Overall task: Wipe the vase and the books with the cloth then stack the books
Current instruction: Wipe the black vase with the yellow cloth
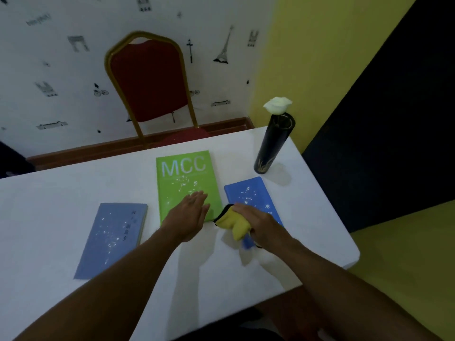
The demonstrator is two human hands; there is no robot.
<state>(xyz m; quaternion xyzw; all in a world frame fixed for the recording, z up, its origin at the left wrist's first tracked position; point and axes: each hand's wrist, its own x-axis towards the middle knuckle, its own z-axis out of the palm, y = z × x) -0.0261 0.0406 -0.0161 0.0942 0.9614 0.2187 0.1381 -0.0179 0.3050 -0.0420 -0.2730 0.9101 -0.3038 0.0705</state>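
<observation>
R hand (264,226) grip on yellow cloth (232,223), L hand (189,215) flat on green book (184,178)

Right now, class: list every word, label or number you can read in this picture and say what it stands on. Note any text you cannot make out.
"MCC": large pale letters on the green book.
Line under "MCC": too small and blurred to read.
Vertical characters on the pale blue book: too blurred to read.
Writing on the wallpaper, upper left: too blurred to read.
Dark blue book, vase: no text visible.

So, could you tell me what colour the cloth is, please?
Yellow cloth with a dark edge, head view.
</observation>
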